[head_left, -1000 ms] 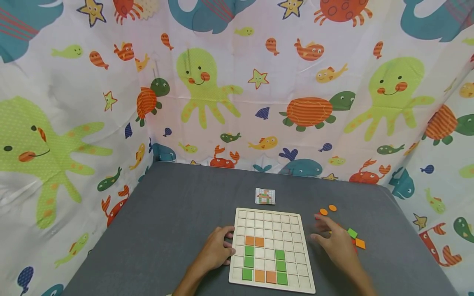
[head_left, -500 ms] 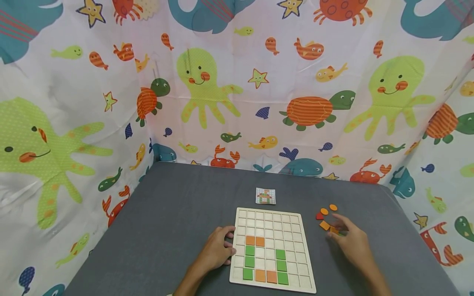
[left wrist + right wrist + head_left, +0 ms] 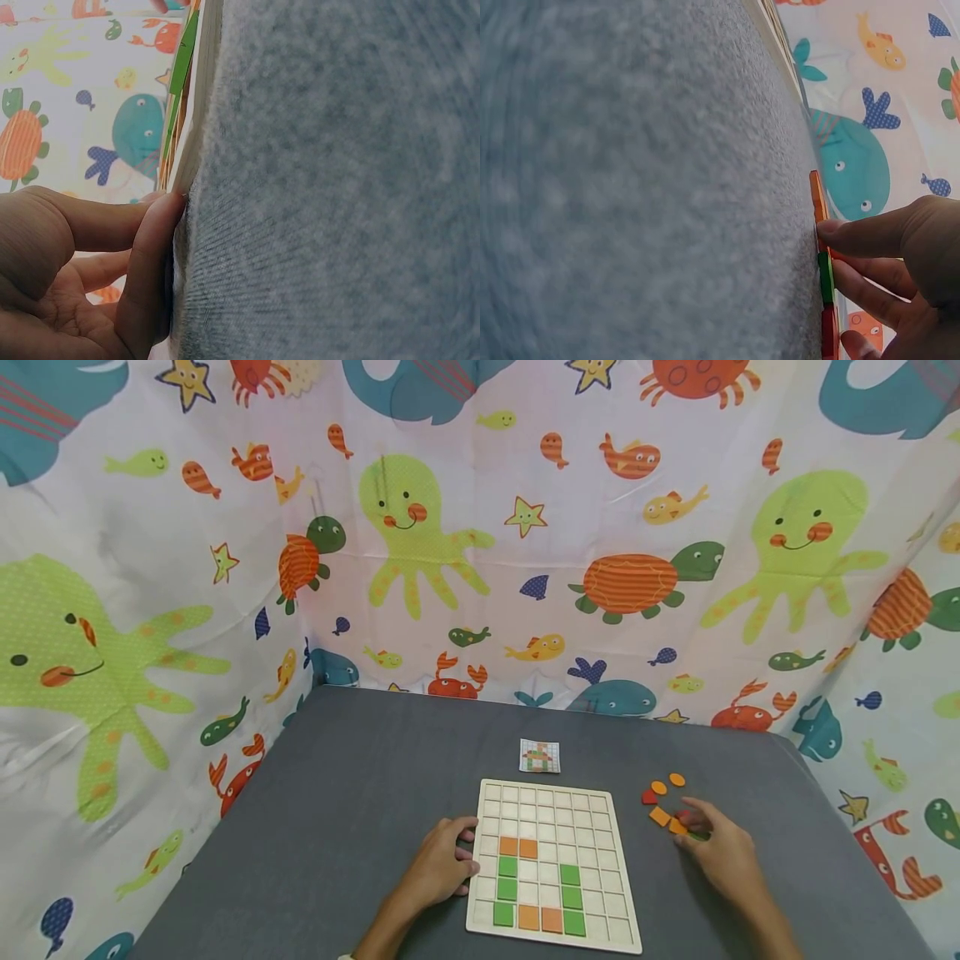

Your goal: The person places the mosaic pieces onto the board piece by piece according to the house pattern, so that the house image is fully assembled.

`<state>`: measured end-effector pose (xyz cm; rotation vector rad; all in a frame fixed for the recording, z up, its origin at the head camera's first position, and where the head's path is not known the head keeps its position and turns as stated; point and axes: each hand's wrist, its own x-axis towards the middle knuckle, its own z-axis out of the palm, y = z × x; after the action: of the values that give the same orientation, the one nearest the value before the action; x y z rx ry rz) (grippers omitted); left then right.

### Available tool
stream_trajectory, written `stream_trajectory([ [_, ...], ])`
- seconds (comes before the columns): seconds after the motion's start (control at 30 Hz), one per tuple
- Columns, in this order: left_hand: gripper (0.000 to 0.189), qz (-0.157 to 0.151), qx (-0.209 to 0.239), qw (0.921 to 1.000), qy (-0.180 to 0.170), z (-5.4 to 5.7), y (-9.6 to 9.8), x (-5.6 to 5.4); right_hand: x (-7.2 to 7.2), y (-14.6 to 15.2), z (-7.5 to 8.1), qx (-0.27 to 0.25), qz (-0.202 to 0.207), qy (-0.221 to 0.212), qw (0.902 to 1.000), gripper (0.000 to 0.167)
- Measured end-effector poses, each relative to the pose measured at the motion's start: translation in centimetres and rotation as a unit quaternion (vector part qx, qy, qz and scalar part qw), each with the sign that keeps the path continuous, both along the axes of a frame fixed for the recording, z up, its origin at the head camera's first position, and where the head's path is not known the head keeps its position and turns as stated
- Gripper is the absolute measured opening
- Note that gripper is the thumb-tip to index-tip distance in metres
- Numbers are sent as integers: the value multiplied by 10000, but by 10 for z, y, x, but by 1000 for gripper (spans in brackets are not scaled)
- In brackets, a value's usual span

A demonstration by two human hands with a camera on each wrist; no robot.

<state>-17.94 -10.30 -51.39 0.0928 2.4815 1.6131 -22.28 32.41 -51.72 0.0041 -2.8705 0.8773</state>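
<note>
A pale wooden grid board [image 3: 540, 796] lies on the table, with green squares [image 3: 507, 889] and orange squares [image 3: 528, 917] set in some cells. My left hand [image 3: 438, 868] holds its left edge, thumb and fingertips at the rim. The left wrist view shows that hand [image 3: 90, 262] against the board's side [image 3: 196, 112]. To the right of the board, my right hand [image 3: 720, 852] is over a group of loose tiles. Its thumb touches an orange tile [image 3: 678, 827], and a green tile [image 3: 826, 277] and a red tile [image 3: 829, 334] lie by its fingers. The hand partly hides these tiles.
A small printed pattern card [image 3: 539, 757] lies behind the board. Two orange discs [image 3: 667, 783], a red tile [image 3: 648, 797] and another orange tile [image 3: 660, 816] lie beyond the right hand. A sea-animal curtain [image 3: 450, 527] surrounds the grey table [image 3: 360, 777].
My right hand has moved right and back from beside the board, uncovering red and orange tiles and covering others at the right. My left hand stays at the board's edge.
</note>
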Motion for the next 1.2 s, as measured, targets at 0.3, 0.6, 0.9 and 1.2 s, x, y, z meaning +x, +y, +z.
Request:
stream_trajectory([
  [0.3,63,-12,16,10000,38,1,0,1,-3,4,-3,89,3,45,9999,61],
  [0.6,63,6,-20,10000,28,1,0,1,1,2,1,0,33,-45,10000,68],
  [0.9,63,22,-41,10000,2,2,1,1,5,-5,3,-47,104,109,9999,77],
  [1.2,63,7,-41,10000,17,2,1,1,8,-23,10,-121,399,325,9986,75],
])
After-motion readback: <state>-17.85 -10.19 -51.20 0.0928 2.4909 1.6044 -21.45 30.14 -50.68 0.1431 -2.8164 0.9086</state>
